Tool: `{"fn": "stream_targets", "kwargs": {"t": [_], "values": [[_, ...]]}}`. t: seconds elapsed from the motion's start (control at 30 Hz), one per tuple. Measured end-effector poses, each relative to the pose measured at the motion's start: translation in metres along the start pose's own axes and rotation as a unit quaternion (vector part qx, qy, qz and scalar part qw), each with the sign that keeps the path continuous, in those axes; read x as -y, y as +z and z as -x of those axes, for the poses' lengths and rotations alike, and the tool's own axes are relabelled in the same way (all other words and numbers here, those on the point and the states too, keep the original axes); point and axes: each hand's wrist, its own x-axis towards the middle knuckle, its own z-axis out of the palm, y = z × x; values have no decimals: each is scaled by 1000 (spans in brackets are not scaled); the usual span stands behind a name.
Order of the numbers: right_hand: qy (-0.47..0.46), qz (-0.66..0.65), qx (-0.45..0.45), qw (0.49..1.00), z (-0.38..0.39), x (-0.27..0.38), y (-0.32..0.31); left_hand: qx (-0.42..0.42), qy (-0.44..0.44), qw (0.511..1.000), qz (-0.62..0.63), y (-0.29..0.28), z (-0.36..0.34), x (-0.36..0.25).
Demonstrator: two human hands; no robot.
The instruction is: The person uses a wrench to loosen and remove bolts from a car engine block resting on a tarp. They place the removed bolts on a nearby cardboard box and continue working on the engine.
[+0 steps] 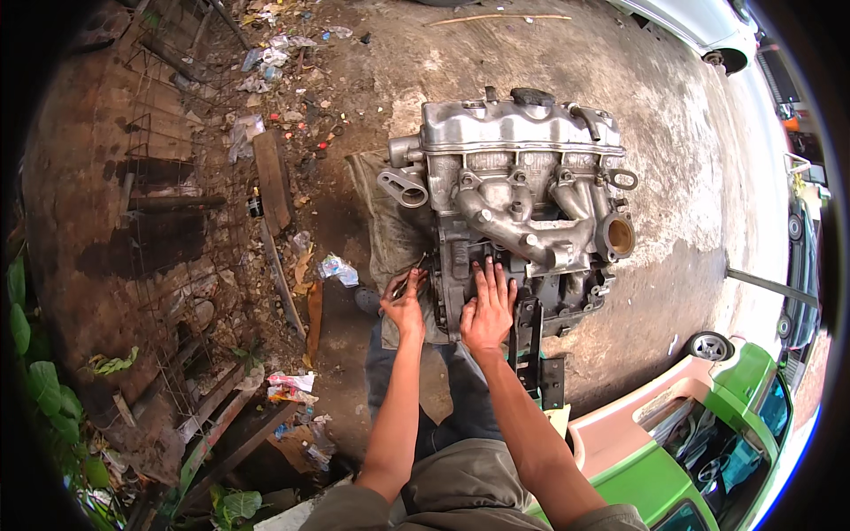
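A grey metal engine (522, 199) stands in front of me, with a silver valve cover (505, 128) on top and a cast manifold (518, 217) along its near side. The manifold ends at the right in a round flange (617, 236). My right hand (487, 310) lies against the dark lower block, fingers stretched out and holding nothing. Beside the engine's left end, my left hand (405, 303) is closed in a pinch. A thin dark piece shows at its fingertips, too small to name. A metal bracket with a hole (405, 188) sticks out at the engine's upper left.
A dirty cloth (381, 212) lies under the engine's left side. Black metal stand bars (531, 341) rise close to my right forearm. Wood planks (272, 181) and litter (339, 270) cover the ground at left. A green and pink vehicle (637, 411) stands at lower right.
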Motion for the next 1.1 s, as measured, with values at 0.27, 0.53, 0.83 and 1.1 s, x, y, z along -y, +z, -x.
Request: {"fn": "stream_targets", "kwargs": {"t": [0.27, 0.53, 0.83, 1.1], "values": [[7, -2, 5, 1000, 0, 2, -2, 2, 51, 991, -126, 1, 15, -9], [10, -1, 8, 1000, 0, 2, -1, 23, 58, 983, -172, 0, 18, -10], [2, -1, -3, 1000, 0, 0, 0, 16, 78, 972, -223, 0, 21, -11], [-3, 2, -2, 1000, 0, 1, -1, 33, 77, 963, -255, 1, 16, -17]]}}
